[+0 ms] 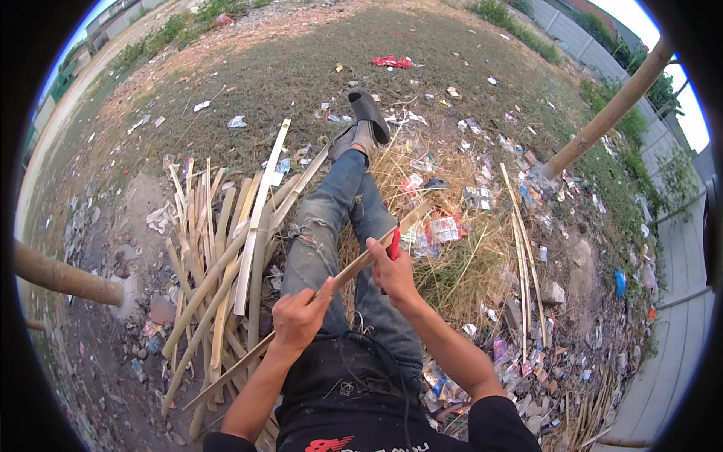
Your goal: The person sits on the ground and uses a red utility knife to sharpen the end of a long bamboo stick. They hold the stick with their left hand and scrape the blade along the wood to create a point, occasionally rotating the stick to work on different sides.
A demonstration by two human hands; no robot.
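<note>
A long, flat bamboo strip point(352, 271) slants across my lap, its far end beyond my knees and its near end by my left side. My left hand point(301, 318) is closed round it near my waist. Higher up, above my thighs, my right hand point(393, 275) is closed on a slim red-handled knife point(395, 242) and rests against the strip; its blade is hidden by the fingers and strip. My outstretched legs in torn jeans point(312, 245) lie beneath, ankles crossed. A pale split bamboo strip point(260, 215) lies on the pile left of my legs.
Bamboo poles and strips point(207, 301) are heaped at my left. Several thin strips point(523, 260) lie at the right amid litter and dry grass point(459, 282). Thick posts stand left point(68, 275) and right point(606, 113). A concrete wall point(681, 331) runs along the right.
</note>
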